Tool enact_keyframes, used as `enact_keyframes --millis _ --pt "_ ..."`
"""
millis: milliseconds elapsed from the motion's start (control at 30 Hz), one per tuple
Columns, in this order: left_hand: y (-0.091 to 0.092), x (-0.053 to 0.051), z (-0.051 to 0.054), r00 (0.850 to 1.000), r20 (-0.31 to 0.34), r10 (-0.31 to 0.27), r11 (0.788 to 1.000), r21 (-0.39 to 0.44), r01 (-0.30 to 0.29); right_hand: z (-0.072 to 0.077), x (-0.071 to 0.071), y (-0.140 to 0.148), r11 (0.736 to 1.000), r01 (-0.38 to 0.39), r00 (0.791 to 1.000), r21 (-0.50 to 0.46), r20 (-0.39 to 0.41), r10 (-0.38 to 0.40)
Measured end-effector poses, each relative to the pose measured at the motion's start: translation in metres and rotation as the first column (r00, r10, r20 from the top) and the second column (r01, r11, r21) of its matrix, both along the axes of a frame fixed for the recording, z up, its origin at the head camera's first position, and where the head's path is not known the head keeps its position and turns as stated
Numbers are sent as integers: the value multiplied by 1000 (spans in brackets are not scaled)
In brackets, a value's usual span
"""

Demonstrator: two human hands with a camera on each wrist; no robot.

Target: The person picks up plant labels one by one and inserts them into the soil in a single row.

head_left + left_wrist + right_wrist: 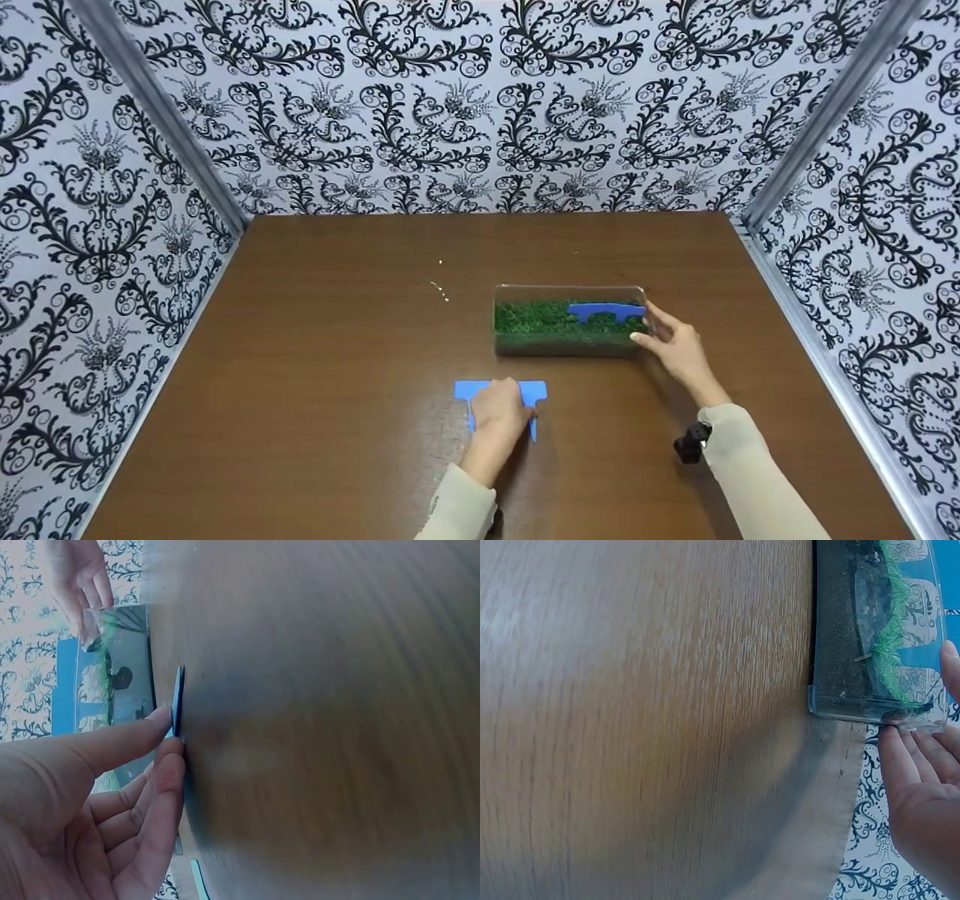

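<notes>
A clear rectangular container (517, 346) stands on the table, with dark soil (844, 630) and green artificial grass (525, 318) inside. Upright in the grass, toward its right half, is a blue flat fence-like piece (607, 308). My right hand (680, 351) grips the container's right end, thumb at the front and fingers against the end wall. Nearer to me, my left hand (498, 409) pinches a second blue flat piece (534, 390) between thumb and fingers. That piece has a wide bar and two legs pointing toward me; the hand covers its middle.
The brown wooden table (315, 360) bears a few small white specks (441, 291) left of the container. Patterned walls (420, 105) with metal corner posts (165, 112) enclose it at the back and sides.
</notes>
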State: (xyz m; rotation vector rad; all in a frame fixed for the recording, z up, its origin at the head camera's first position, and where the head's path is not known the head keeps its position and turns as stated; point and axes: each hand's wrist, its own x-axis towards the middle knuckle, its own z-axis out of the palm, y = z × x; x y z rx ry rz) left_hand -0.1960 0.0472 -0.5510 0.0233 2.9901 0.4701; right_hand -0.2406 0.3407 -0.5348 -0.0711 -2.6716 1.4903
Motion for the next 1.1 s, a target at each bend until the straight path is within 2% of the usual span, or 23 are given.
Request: enact_keyframes --millis 233,467,767,967,1100 --pt "0 2 0 1000 13 18 1000 23 -18 1 1 1 1000 -11 1000 4 17 11" --pt "1 6 -4 998 29 54 994 93 -57 2 4 3 999 -26 998 36 53 24" --pt "-1 10 -10 1000 1 14 985 174 -14 0 3 3 999 -31 999 12 27 30" --pt "-1 12 -11 999 -51 12 983 183 -2 -1 2 3 999 -29 999 26 17 29" --pt "-2 13 -9 1000 -26 8 983 185 -3 0 3 2 999 -28 999 31 18 27"
